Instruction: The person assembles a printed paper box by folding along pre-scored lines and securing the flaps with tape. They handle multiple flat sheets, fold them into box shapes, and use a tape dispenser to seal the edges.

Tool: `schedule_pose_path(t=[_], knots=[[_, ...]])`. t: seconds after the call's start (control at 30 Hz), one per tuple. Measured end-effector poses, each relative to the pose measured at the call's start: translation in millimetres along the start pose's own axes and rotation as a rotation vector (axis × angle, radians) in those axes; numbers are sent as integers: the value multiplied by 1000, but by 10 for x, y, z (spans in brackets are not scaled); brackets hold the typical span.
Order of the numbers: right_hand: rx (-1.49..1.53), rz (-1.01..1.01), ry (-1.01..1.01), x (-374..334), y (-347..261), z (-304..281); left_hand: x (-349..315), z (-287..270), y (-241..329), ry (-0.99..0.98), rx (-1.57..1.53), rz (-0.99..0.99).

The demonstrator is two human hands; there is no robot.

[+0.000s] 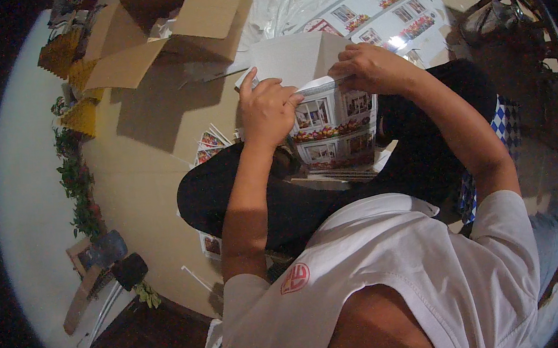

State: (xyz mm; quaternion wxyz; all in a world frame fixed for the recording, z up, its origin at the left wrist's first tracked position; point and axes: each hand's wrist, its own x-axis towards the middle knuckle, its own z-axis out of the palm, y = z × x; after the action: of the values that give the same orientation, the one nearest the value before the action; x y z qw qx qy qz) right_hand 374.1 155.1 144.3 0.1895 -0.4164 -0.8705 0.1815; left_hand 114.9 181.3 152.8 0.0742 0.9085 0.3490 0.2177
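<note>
A printed cardboard box [333, 121], partly folded, stands between my bent legs. Pictures of windows and rows of flowers cover its near face, and a plain white panel [290, 53] rises behind. My left hand [268, 107] grips the left end of its upper edge, thumb along the edge and index finger stretched up toward the white panel. At the right end, my right hand [375, 67] pinches the edge with curled fingers; its fingertips are partly hidden behind the knuckles.
Flat printed cardboard sheets [400, 13] lie beyond the box, beside clear plastic wrap [280, 6]. An open brown carton [209, 14] stands at the far left. More printed pieces [209, 143] lie by my left knee. Green plants [75, 175] line the wall at left; dark furniture stands at right.
</note>
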Motion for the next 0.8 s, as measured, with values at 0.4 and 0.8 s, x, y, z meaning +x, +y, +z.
schedule_pose_path(t=[0.4,0.8], knots=[[21,59,191,88,-249,232,-29,-22,75,-18,-7,-16],[81,33,166,137,-277,235,44,32,193,14,-78,-3]])
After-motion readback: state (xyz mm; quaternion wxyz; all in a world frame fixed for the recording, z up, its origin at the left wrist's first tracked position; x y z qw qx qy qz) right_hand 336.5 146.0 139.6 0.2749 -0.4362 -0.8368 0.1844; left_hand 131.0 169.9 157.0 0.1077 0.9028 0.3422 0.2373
